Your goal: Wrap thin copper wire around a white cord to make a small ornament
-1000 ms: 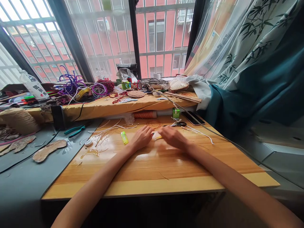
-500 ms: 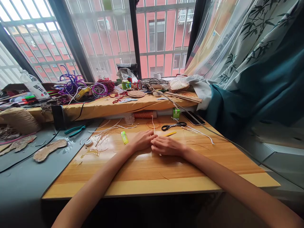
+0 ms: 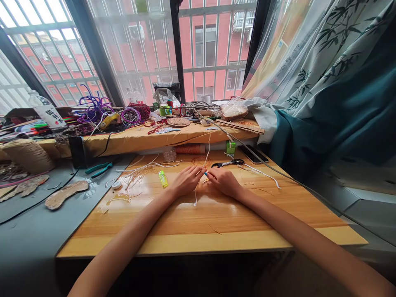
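Observation:
My left hand [image 3: 189, 180] is closed, with its thumb and fingertips pinching a white cord [image 3: 207, 153]. The cord's upper length rises toward the shelf, and its lower end [image 3: 195, 202] hangs out below the fingers over the wooden board. Close beside it, my right hand [image 3: 223, 180] is also closed, fingertips almost touching those of the left. A small blue tip [image 3: 206, 173] shows at the right fingertips; the rest of that thing is hidden. Black-handled scissors [image 3: 227, 163] lie just beyond the right hand. A yellow-green lighter [image 3: 163, 179] lies left of my left hand.
The wooden board [image 3: 173, 225] carries loose white cords [image 3: 145, 166], a phone [image 3: 253, 154], a small green box [image 3: 230, 147] and an orange thread spool [image 3: 190, 149]. Teal pliers [image 3: 99, 169] lie on the grey surface at left. A long grey rod [image 3: 272, 167] slants across the right side.
My right hand has drawn slightly up and away from my left, and a blue tip now shows in its fingers. More white cord shows above and below my left hand. The yellow strip no longer shows.

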The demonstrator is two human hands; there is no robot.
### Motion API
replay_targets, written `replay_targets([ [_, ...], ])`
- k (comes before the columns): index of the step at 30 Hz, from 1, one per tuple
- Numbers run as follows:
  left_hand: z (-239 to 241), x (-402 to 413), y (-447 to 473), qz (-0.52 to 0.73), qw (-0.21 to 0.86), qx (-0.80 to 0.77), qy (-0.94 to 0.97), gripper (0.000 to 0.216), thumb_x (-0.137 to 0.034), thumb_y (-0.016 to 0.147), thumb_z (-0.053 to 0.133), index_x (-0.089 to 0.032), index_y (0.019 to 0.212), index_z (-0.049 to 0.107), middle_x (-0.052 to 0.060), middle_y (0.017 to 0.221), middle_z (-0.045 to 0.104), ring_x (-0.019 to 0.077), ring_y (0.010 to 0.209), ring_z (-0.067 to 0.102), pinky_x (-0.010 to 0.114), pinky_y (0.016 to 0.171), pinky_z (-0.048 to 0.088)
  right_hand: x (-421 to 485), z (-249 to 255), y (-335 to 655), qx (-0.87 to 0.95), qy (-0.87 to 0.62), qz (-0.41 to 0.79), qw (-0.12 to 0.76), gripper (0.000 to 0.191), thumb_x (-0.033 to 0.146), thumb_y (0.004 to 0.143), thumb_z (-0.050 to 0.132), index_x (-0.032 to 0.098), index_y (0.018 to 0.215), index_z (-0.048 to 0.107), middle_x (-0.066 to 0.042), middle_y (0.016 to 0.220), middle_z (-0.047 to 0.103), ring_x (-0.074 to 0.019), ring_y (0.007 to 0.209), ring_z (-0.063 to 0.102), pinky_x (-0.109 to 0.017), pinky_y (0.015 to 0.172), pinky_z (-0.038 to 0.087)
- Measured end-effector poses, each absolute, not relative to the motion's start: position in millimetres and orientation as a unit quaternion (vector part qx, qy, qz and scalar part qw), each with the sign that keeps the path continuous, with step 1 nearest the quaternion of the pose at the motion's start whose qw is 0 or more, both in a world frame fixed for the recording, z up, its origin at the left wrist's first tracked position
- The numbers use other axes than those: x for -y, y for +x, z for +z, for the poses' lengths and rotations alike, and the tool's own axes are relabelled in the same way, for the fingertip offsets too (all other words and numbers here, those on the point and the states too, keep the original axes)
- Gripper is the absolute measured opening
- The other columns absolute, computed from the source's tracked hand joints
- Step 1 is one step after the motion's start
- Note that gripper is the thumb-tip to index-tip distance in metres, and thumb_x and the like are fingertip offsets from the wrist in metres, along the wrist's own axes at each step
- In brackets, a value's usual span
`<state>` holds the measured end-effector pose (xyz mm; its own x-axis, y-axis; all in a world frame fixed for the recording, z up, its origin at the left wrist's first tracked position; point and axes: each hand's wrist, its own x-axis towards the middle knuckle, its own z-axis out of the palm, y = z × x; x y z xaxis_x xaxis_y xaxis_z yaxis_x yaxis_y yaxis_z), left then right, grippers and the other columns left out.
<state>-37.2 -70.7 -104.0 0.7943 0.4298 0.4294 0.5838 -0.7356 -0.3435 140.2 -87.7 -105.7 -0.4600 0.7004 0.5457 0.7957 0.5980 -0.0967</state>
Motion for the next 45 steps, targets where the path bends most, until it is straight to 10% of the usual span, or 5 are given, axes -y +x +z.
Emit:
replay_targets([
  [13,-106,70,-39,-0.119,0.283,0.187,-0.933,0.035,-0.015,0.085,0.023,-0.012,0.119,0.033,0.01,0.097,0.055,0.0167,0.087,0.052,0.028,0.071,0.042,84,-101,139,0.709,-0.44,0.325,0.445,0.023,0.037,0.079,0.037,0.018,0.071,0.046,0.005,0.056,0.044,-0.0065,0.044,0.039,-0.021,0.046,0.033],
  [29,-104,75,-40,-0.124,0.267,0.141,-0.945,0.029,-0.019,0.086,0.023,-0.014,0.1,0.047,0.006,0.081,0.056,0.0115,0.065,0.052,0.023,0.057,0.038,74,-109,137,0.595,-0.451,0.469,0.471,0.018,0.032,0.067,0.048,0.016,0.076,0.046,0.005,0.06,0.049,-0.0038,0.039,0.039,-0.019,0.039,0.028],
  [37,-109,78,-32,-0.277,0.06,0.249,-0.926,0.03,-0.029,0.085,0.027,-0.015,0.08,0.054,0.006,0.081,0.054,0.0102,0.069,0.052,0.022,0.062,0.04,74,-107,141,0.602,-0.451,0.47,0.462,0.025,0.041,0.069,0.047,0.016,0.065,0.046,0.004,0.054,0.048,-0.0041,0.039,0.039,-0.019,0.038,0.028],
  [45,-105,85,-8,-0.471,-0.436,0.313,-0.7,0.027,-0.037,0.075,0.048,-0.019,0.096,0.044,-0.003,0.074,0.045,0.001,0.042,0.037,0.015,0.037,0.029,74,-108,141,0.669,-0.442,0.44,0.406,0.019,0.029,0.068,0.048,0.014,0.079,0.053,0.005,0.052,0.047,-0.0052,0.04,0.04,-0.018,0.039,0.031],
])
